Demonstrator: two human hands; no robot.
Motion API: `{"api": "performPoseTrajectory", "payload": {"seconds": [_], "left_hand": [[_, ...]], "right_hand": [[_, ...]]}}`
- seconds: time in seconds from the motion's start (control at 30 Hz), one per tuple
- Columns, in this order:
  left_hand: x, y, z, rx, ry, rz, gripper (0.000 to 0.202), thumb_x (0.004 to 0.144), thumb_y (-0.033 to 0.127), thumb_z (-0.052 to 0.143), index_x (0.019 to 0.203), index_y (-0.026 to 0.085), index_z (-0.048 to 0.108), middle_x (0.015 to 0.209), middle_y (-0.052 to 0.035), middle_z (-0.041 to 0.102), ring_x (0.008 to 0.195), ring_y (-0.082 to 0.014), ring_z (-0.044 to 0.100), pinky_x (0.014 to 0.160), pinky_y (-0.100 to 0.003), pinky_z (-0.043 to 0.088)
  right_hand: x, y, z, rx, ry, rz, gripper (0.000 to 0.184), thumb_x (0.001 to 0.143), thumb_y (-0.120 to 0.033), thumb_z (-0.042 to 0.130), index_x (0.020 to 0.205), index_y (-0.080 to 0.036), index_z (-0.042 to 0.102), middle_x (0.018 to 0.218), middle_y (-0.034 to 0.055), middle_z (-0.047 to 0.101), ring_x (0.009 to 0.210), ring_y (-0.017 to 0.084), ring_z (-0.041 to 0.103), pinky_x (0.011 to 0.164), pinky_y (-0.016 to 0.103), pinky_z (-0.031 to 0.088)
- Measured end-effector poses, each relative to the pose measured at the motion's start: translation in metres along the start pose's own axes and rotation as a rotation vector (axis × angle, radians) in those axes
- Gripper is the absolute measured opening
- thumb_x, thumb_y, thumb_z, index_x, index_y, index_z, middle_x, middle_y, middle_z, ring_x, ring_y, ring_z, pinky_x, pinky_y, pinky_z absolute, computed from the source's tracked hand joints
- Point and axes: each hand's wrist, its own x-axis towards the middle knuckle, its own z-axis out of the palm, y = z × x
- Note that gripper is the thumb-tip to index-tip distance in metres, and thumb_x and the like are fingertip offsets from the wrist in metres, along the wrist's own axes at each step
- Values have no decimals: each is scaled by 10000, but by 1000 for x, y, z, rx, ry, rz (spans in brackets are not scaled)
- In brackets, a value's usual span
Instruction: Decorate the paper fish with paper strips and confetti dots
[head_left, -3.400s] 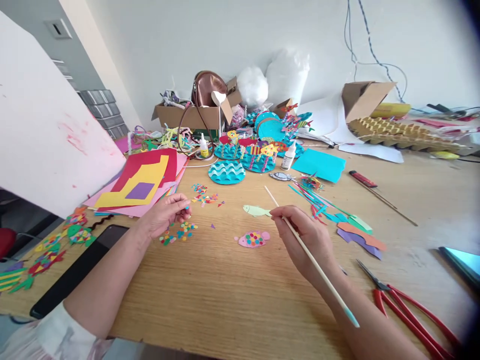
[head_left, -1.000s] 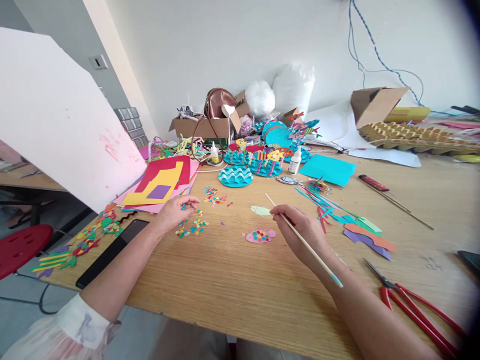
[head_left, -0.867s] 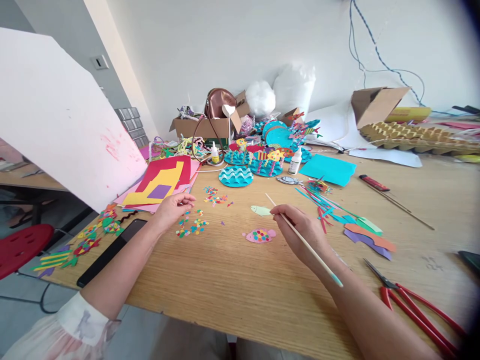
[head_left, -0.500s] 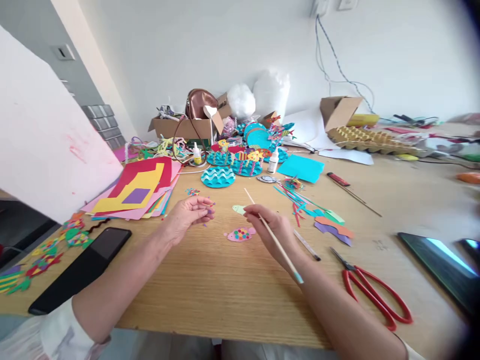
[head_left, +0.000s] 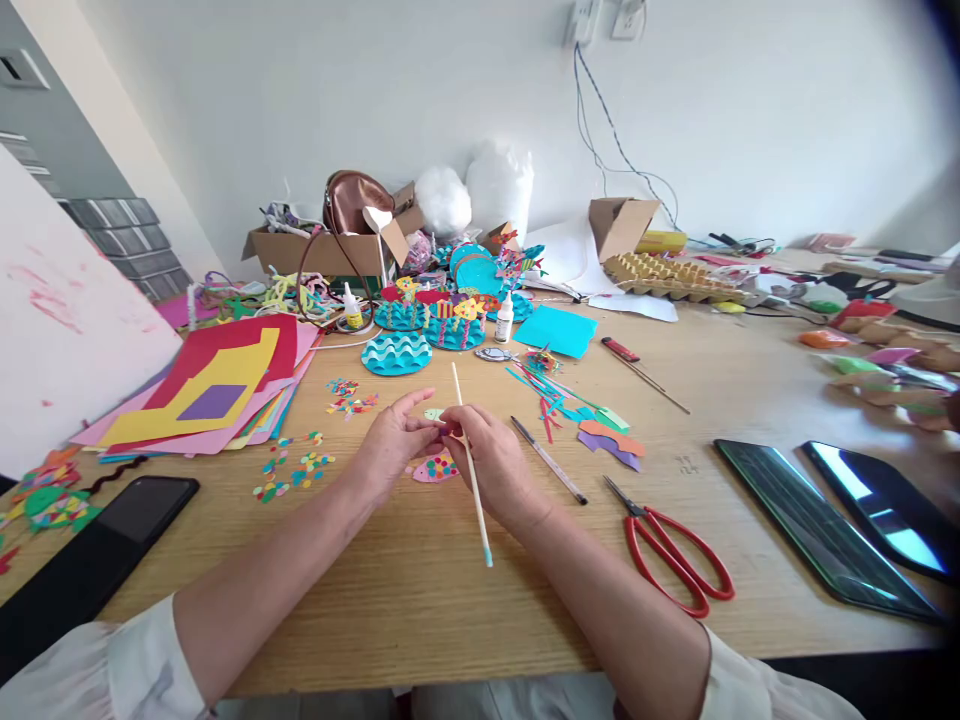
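Note:
My left hand (head_left: 401, 440) pinches small coloured paper pieces at its fingertips; a purple bit shows there, the rest is hidden. Against those fingertips, my right hand (head_left: 491, 460) has its fingers closed and also grips a thin pale stick (head_left: 477, 490) with a blue-green end pointing toward me. Under the hands lies a pink paper fish (head_left: 433, 468) covered in coloured dots, partly hidden. Just beyond the fingers, a pale green paper fish (head_left: 433, 413) is mostly covered. Loose paper dots (head_left: 311, 463) and confetti bits (head_left: 351, 404) lie left of my left hand.
Red-handled scissors (head_left: 667, 550) and a pen (head_left: 549, 460) lie to the right, near two dark glossy panels (head_left: 817, 525). Coloured paper sheets (head_left: 225, 390) and a black phone (head_left: 154, 515) are on the left. Glue bottles (head_left: 504, 318) and blue wavy discs (head_left: 396, 354) stand behind.
My hands have come together, fingertips meeting, the right moving left with the stick and turning it more upright. The view has swung right, and loose dots beside my left forearm now show.

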Motion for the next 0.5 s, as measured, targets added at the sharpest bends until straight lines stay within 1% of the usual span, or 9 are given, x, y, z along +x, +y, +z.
{"api": "performPoseTrajectory", "payload": {"seconds": [0.2, 0.37, 0.5], "left_hand": [[0, -5, 4, -29, 16, 4, 671, 650, 79, 690, 1252, 165, 407, 729, -16, 690, 638, -120, 647, 686, -237, 524], [1, -5, 4, -10, 16, 6, 636, 657, 78, 677, 1235, 147, 423, 724, -19, 690, 642, -126, 648, 710, -261, 523], [1, -6, 5, -11, 17, 8, 587, 645, 85, 685, 1185, 141, 463, 704, -8, 684, 637, -122, 642, 694, -253, 520]], "right_hand": [[-1, 2, 1, -47, -42, 47, 155, 813, -157, 425, 901, -190, 548, 857, 52, 589, 771, 159, 546, 669, 243, 409], [-1, 2, 2, -70, -45, 44, 144, 817, -161, 429, 900, -181, 545, 855, 52, 587, 760, 158, 543, 655, 236, 399], [-2, 2, 3, -104, -45, 23, 164, 837, -174, 396, 889, -187, 551, 845, 51, 595, 741, 154, 540, 644, 236, 393]]}}
